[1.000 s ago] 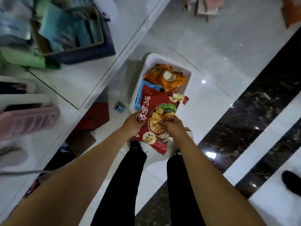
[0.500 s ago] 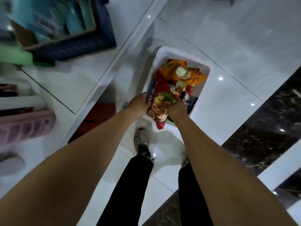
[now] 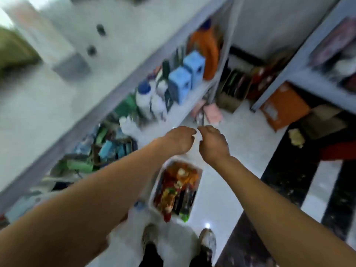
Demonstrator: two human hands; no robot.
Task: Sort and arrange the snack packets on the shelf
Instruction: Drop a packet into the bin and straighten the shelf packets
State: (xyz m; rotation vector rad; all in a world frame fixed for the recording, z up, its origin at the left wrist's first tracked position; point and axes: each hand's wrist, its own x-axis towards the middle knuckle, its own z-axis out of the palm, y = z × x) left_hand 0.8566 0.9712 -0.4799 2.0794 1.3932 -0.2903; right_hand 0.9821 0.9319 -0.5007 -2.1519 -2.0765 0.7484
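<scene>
A white basket [image 3: 153,193] stands on the floor by my feet, full of snack packets [image 3: 180,186] in red, orange and dark wrappers. The red noodle packet [image 3: 167,204] lies in it at the near end. My left hand [image 3: 178,139] and my right hand [image 3: 212,144] hover side by side above and beyond the basket. Their fingers hang loosely curled with nothing in them. The white shelf [image 3: 123,87] runs along the left. The picture is blurred by motion.
The lower shelf level carries white bottles [image 3: 147,101], blue boxes [image 3: 180,83] and an orange container [image 3: 207,49]. Boxes of goods [image 3: 107,149] sit under my left arm. An orange carton [image 3: 283,107] stands on the floor at the right beside a second rack [image 3: 300,54].
Both hands lowered the red noodle packet into the basket and let go of it. They have lifted away empty, and the view has swung up toward the shelf.
</scene>
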